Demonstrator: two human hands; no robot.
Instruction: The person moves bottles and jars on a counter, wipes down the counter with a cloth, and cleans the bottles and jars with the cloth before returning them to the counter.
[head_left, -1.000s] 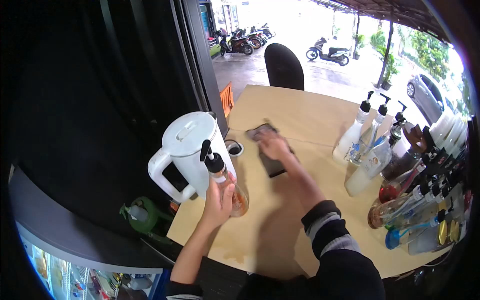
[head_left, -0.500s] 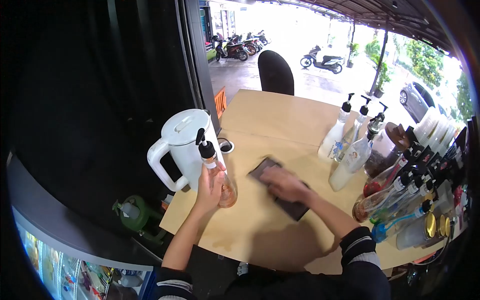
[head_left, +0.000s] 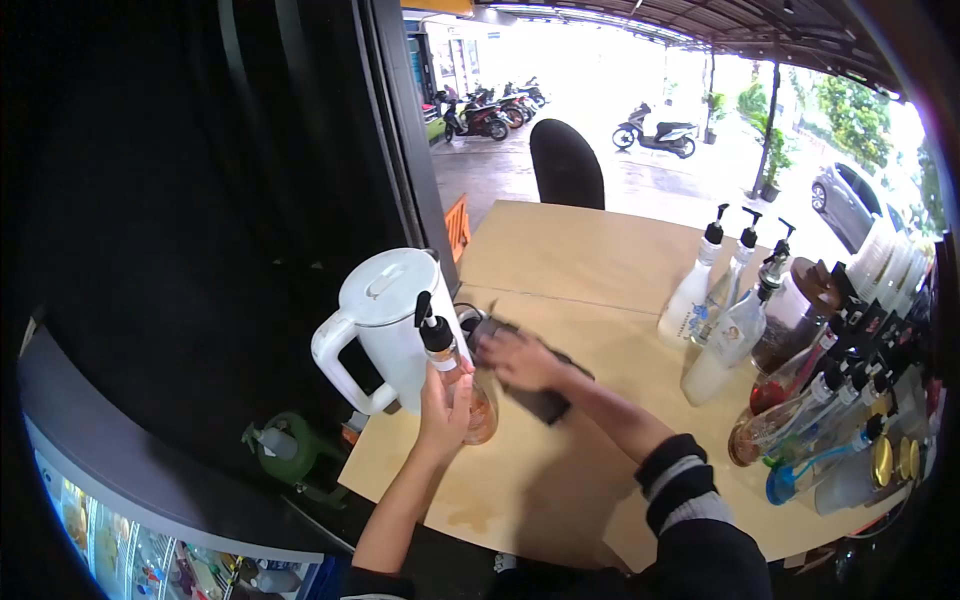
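My left hand [head_left: 446,412] is wrapped round a clear pump bottle [head_left: 481,414] with a black pump top and some orange-brown liquid inside. The bottle stands upright, close in front of a white electric kettle [head_left: 385,290]. My right hand [head_left: 520,360] lies palm down on a dark folded cloth [head_left: 545,400], its fingers spread over the far part. The cloth rests on the light wooden table [head_left: 590,255], just right of the bottle, and is partly covered by my hand and blurred.
Along the table's right side stand several pump bottles [head_left: 690,300], a blue-liquid bottle [head_left: 785,485], gold-lidded jars [head_left: 880,465] and stacked plastic cups [head_left: 885,265]. A black chair [head_left: 567,165] is beyond the far edge. A green gas cylinder [head_left: 290,450] stands on the floor at left.
My right hand and the cloth have moved left across the table, nearer the kettle and bottle. My left hand still holds the bottle. The whole view has shifted slightly.
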